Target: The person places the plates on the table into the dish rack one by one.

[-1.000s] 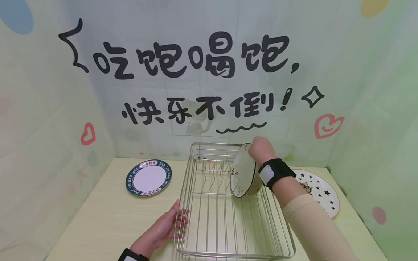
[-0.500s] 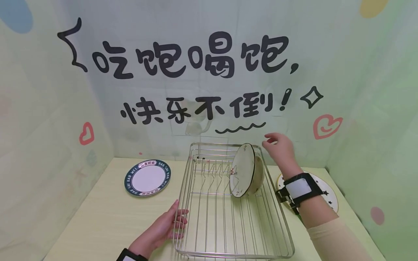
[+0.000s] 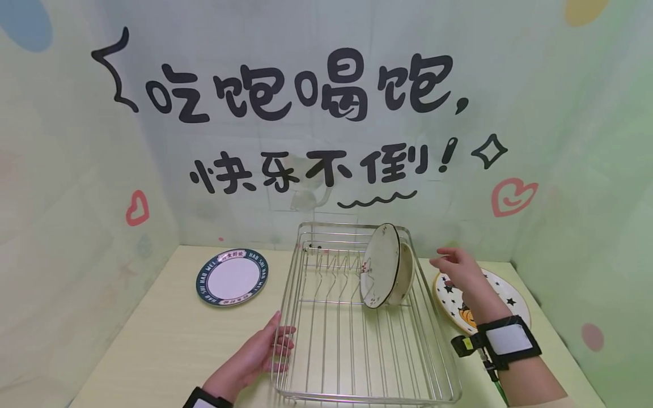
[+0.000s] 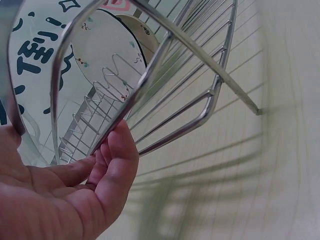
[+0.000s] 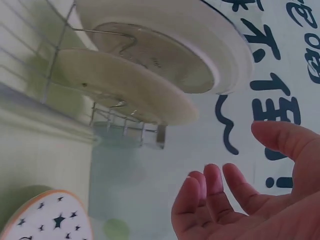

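Note:
My left hand (image 3: 257, 354) holds the left side of a wire dish rack (image 3: 367, 398); in the left wrist view its fingers curl round a metal bar. Toward the back right of the rack, a white dark-rimmed dish (image 3: 380, 266) with small flower marks stands on edge. A cream dish (image 3: 406, 272) stands behind it on the right, partly hidden. With nothing in it, my right hand (image 3: 461, 275) hovers right of the rack, fingers loosely bent. It overlaps a white plate (image 3: 512, 303) with black stars and an orange picture.
A plate with a dark blue lettered rim (image 3: 232, 304) lies flat on the pale wooden table (image 3: 153, 351), left of the rack. A printed cloth backdrop (image 3: 326, 28) encloses the table at the back and both sides.
My right hand has let go of the dishes in the rack and moved right and down, over the star plate. The left hand stays on the rack, and the dishes stay standing.

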A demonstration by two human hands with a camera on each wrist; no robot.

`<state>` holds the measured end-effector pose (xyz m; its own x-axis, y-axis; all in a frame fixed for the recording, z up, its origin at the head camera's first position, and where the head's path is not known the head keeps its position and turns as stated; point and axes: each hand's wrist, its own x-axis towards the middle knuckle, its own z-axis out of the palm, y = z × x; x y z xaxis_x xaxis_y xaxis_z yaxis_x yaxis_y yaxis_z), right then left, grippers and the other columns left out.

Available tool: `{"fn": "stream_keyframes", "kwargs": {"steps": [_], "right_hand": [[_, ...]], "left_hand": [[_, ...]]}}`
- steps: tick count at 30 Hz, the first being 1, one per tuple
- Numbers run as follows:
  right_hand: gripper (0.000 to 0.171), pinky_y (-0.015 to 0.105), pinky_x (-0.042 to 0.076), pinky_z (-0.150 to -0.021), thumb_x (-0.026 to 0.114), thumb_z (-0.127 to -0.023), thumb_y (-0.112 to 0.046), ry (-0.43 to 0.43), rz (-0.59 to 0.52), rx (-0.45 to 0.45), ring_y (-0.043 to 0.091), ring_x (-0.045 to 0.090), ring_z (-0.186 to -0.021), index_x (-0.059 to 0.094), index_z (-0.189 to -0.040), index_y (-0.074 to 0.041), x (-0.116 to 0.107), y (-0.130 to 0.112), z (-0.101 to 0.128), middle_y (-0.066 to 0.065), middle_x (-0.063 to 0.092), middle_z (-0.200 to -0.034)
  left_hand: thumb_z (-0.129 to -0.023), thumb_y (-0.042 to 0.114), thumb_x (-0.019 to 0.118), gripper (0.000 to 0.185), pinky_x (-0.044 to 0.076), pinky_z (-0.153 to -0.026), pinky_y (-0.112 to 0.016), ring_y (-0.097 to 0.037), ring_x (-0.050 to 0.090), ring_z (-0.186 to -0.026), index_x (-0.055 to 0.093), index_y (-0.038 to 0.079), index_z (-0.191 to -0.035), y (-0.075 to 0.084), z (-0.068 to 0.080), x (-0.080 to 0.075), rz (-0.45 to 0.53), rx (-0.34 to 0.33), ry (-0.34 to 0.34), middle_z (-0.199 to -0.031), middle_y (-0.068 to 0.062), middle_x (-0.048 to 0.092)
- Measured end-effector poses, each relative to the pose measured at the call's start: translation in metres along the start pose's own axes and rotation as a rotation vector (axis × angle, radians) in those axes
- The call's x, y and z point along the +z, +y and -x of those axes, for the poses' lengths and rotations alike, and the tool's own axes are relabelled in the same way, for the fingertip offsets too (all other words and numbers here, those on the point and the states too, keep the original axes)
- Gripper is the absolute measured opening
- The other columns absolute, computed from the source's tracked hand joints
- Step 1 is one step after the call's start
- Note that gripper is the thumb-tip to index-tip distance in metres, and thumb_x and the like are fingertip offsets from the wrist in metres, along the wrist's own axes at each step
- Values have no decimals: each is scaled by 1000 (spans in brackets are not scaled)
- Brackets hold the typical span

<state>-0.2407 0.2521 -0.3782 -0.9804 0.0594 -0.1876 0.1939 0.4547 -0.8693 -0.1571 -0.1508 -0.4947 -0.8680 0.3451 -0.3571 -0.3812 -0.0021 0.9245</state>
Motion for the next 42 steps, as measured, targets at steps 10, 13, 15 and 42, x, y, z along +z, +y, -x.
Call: {"fn": "stream_keyframes", "kwargs": {"steps": [10,13,15,42], "right_hand": [[61,39,49,-88,52,-97,-35,-129,-101,60,31,50,-114,31,-141,3,5,52,11,23,44,-133],[60,38,50,-83,50,-98,-32,-176,-139,90,25,52,-105,30,-140,4,8,65,15,20,47,-128],[62,37,50,-83,50,-98,-33,-214,-175,107,23,52,-105,28,-142,5,12,74,18,21,46,-129],[83,36,46,-97,30,-97,-59,-531,-453,158,20,53,-114,18,-147,6,31,124,44,19,42,-137]], "left_hand": [[-92,69,25,91,53,-71,-38,-17,51,-82,36,-9,-137,1,1,-1,-7,8,6,-94,-6,52],[-91,70,26,92,52,-71,-37,-16,51,-81,37,-9,-137,1,1,0,0,6,3,-93,-6,52],[-91,70,26,92,52,-70,-36,-16,51,-81,37,-9,-137,1,1,0,2,5,6,-93,-6,52],[-93,68,25,90,53,-71,-37,-17,51,-83,37,-10,-136,0,0,1,-7,4,21,-93,-6,51]]}}
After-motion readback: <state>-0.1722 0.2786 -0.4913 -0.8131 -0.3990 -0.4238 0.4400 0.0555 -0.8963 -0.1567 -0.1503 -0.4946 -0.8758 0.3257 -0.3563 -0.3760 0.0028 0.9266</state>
